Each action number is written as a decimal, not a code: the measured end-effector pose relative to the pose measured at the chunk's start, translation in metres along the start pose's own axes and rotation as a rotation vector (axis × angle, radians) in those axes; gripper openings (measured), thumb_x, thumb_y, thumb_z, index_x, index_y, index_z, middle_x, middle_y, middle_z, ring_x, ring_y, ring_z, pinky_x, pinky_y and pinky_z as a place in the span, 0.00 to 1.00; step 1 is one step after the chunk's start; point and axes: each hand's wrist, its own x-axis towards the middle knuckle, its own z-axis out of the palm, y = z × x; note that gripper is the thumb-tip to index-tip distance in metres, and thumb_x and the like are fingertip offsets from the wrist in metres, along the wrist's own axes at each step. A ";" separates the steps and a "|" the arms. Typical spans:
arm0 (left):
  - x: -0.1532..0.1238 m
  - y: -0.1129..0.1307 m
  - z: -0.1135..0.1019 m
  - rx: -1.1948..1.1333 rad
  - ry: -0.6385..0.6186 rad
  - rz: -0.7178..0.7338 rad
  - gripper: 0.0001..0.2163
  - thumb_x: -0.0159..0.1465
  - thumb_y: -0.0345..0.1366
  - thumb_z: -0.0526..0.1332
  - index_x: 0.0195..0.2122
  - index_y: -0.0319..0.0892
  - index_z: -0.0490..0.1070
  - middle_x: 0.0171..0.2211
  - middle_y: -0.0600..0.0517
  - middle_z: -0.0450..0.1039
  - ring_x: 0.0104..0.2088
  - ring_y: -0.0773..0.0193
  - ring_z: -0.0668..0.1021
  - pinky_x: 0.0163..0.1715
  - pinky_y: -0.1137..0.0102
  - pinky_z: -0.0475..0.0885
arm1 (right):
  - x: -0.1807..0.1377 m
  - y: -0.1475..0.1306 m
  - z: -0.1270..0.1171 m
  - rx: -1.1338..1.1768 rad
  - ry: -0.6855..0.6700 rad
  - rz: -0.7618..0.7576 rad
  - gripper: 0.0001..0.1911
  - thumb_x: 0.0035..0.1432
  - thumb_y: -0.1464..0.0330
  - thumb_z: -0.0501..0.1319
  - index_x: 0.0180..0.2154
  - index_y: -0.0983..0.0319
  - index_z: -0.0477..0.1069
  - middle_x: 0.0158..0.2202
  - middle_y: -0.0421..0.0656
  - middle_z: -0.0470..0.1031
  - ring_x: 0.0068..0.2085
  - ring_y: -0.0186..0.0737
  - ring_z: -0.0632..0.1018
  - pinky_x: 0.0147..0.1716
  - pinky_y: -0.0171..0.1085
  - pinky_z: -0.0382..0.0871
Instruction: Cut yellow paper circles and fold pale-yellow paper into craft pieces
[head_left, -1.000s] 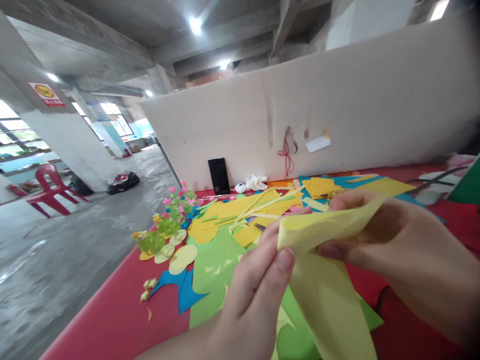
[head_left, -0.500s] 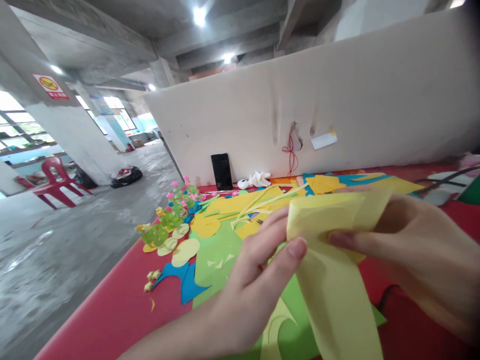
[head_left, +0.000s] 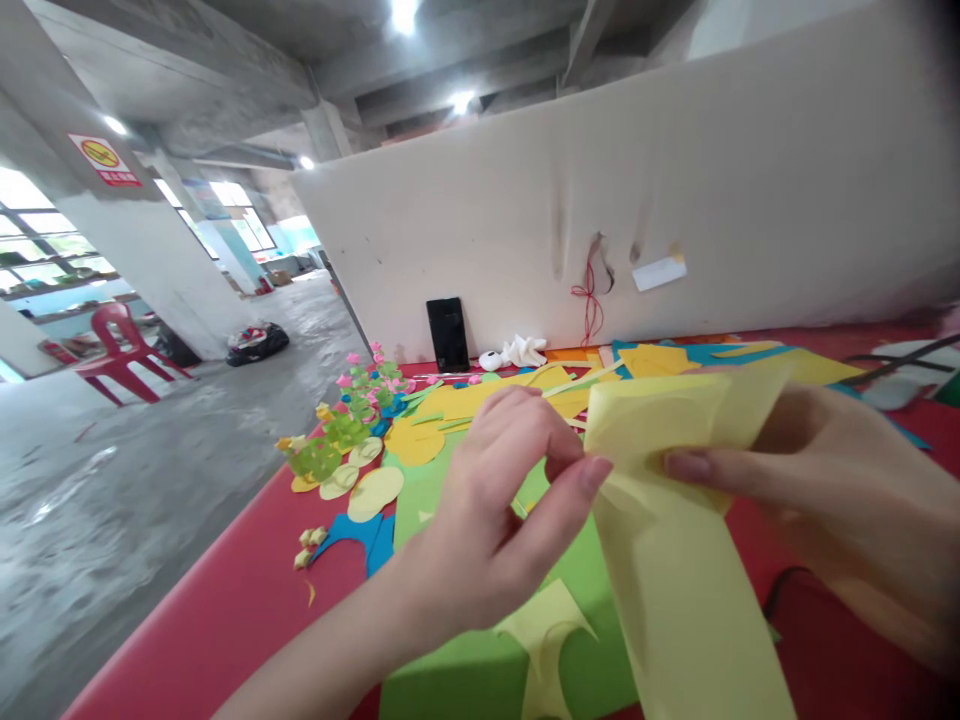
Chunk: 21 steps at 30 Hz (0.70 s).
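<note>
Fingers, right hand [head_left: 832, 480]: your thumb lies flat on the face of the yellow paper strip [head_left: 694, 600], pinching it against fingers hidden behind. Fingers, left hand [head_left: 499, 520]: thumb and forefinger are brought close together at the strip's left edge, by the fold; whether they grip it cannot be told. The strip stands right of centre, its folded top between your hands, its long tail running down to the bottom edge.

Assessment: the fold looks loose and its layers flare at the upper right. You would do well to square the side edges first, hold them with your right thumb, then run the left fingers along the bend with even pressure. Too tight a pinch could dent the paper.

Beneath, at lower centre, a green sheet [head_left: 450, 675] carries a cut scrap [head_left: 551, 625]. Left of it, blue paper [head_left: 352, 530] and a pale disc [head_left: 376, 494] lie on the red tabletop [head_left: 225, 620]. Beyond, a black phone [head_left: 448, 335] leans upright against the white board [head_left: 465, 230].
</note>
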 end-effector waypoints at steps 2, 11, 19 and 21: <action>0.002 0.000 -0.001 0.053 0.004 0.034 0.07 0.63 0.29 0.54 0.27 0.40 0.59 0.25 0.53 0.61 0.29 0.67 0.65 0.32 0.66 0.62 | -0.001 0.000 0.000 -0.027 -0.010 -0.006 0.18 0.43 0.70 0.69 0.39 0.51 0.76 0.36 0.38 0.81 0.36 0.46 0.81 0.30 0.32 0.79; 0.001 0.000 -0.003 0.075 0.011 0.082 0.05 0.62 0.27 0.53 0.29 0.41 0.61 0.25 0.53 0.60 0.30 0.66 0.65 0.37 0.65 0.64 | 0.000 -0.001 0.000 -0.011 -0.021 0.069 0.17 0.40 0.70 0.70 0.37 0.53 0.77 0.35 0.40 0.81 0.34 0.50 0.81 0.27 0.36 0.79; -0.003 -0.002 0.000 -0.203 -0.015 -0.169 0.11 0.67 0.34 0.47 0.26 0.43 0.59 0.26 0.53 0.60 0.29 0.66 0.65 0.31 0.69 0.62 | 0.000 -0.005 0.003 -0.030 -0.052 0.073 0.15 0.41 0.69 0.70 0.36 0.54 0.78 0.35 0.40 0.81 0.35 0.49 0.81 0.29 0.34 0.79; -0.003 -0.002 0.000 -0.190 -0.004 -0.146 0.12 0.67 0.37 0.46 0.26 0.43 0.59 0.26 0.53 0.60 0.29 0.65 0.65 0.31 0.68 0.62 | 0.000 -0.003 0.002 -0.040 -0.060 0.050 0.15 0.43 0.70 0.69 0.37 0.54 0.77 0.36 0.39 0.81 0.36 0.46 0.81 0.31 0.33 0.78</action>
